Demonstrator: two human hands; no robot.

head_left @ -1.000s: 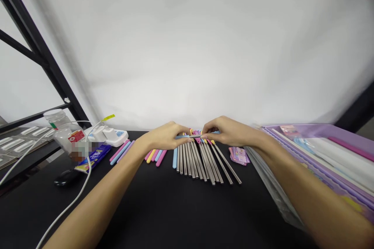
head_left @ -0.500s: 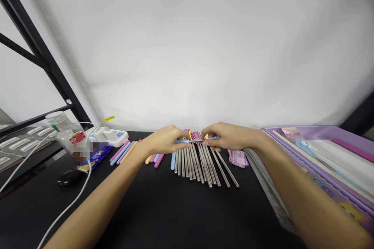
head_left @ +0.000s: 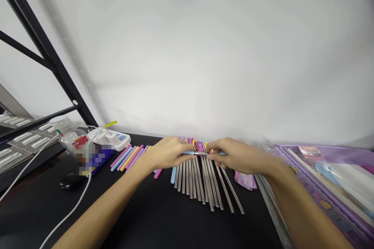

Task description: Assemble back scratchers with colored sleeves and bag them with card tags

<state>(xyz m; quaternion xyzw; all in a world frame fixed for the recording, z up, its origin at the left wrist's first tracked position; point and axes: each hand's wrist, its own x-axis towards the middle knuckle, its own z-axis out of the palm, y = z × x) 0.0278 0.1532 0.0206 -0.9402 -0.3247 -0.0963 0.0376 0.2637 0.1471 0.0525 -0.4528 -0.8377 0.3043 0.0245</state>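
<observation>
My left hand [head_left: 168, 153] pinches the light blue left end of a slim metal stick [head_left: 201, 153], held level. On its other side, my right hand [head_left: 230, 156] grips the right end, where light blue also shows between the fingers. Below both hands, several silver metal rods [head_left: 191, 183] lie fanned out on the black table [head_left: 175, 225]. A light blue stick [head_left: 173, 175] rests at the left of that fan. Behind the rods are multicoloured loops [head_left: 200, 146], partly hidden by my hands. Pink printed cards [head_left: 246, 180] lie beneath my right wrist.
Coloured sticks [head_left: 131, 158] lie in a row left of my left hand. Further left are a white power strip [head_left: 121, 141], a clear plastic bottle [head_left: 70, 138], a black mouse [head_left: 71, 181] and a white cable [head_left: 74, 204]. A purple tray [head_left: 330, 149] with packets stands right. A white wall rises behind.
The view has tilted and shifted, so the table things sit lower in the picture. Both hands still hold the metal stick, and my right fingers have closed further around its end.
</observation>
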